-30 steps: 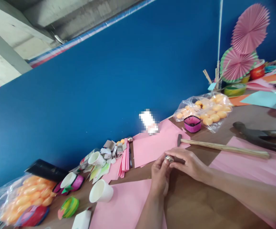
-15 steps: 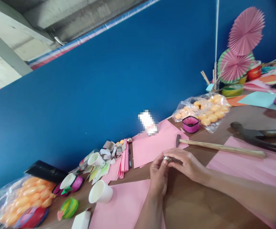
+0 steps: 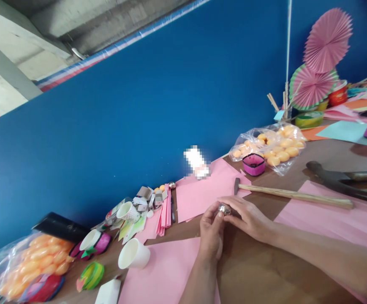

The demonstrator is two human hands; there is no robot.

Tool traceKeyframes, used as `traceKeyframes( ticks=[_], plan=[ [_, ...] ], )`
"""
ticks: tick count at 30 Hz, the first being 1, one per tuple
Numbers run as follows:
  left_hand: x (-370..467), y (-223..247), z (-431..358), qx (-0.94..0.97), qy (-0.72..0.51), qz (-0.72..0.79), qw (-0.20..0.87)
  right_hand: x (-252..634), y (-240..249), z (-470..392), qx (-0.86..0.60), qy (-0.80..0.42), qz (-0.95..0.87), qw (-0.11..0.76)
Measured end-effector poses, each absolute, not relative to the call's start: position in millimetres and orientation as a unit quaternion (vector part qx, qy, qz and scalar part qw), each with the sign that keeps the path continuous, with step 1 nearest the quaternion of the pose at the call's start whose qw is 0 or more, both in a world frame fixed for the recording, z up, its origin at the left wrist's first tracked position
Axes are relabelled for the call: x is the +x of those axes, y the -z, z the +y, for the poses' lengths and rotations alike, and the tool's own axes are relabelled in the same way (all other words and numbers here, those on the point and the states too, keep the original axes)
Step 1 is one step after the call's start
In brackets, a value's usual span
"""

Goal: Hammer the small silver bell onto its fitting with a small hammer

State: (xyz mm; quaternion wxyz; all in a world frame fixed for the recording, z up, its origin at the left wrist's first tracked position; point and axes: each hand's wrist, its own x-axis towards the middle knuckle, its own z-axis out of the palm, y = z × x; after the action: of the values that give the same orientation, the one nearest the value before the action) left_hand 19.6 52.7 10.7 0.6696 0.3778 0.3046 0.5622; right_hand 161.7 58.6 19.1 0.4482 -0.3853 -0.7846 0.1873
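Note:
A small, shiny silver ball-like piece point(image 3: 224, 209) is held up between my two hands above the brown tabletop. My left hand point(image 3: 212, 230) pinches it from below, with the thumb against its near side. From the right, my right hand point(image 3: 246, 217) closes its fingertips over the piece. The fingers hide part of it, and its exact kind is too small to make out. Just beyond the hands lies a pink paper sheet point(image 3: 199, 194). A wooden-handled hammer point(image 3: 291, 196) rests to the right of them.
A white cup point(image 3: 134, 254) stands by another pink sheet point(image 3: 167, 270) on the left. At the far right lies a dark, hooked tool point(image 3: 329, 177). Bags of orange plastic eggs point(image 3: 283, 145) sit at both sides. A blue partition point(image 3: 123, 126) rises behind the table.
The silver piece has turned or shifted slightly in my fingers, so more of its shiny surface shows. Both hands stay in nearly the same place.

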Motion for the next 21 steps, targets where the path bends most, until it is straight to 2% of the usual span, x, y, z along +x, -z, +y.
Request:
traceKeyframes(
  ticks=[21],
  plan=[
    [18.9, -12.1, 51.4, 0.364, -0.565, 0.316, 0.669, 158.4, -25.2, 56.0, -0.361, -0.191, -0.802, 0.436]
  ],
)
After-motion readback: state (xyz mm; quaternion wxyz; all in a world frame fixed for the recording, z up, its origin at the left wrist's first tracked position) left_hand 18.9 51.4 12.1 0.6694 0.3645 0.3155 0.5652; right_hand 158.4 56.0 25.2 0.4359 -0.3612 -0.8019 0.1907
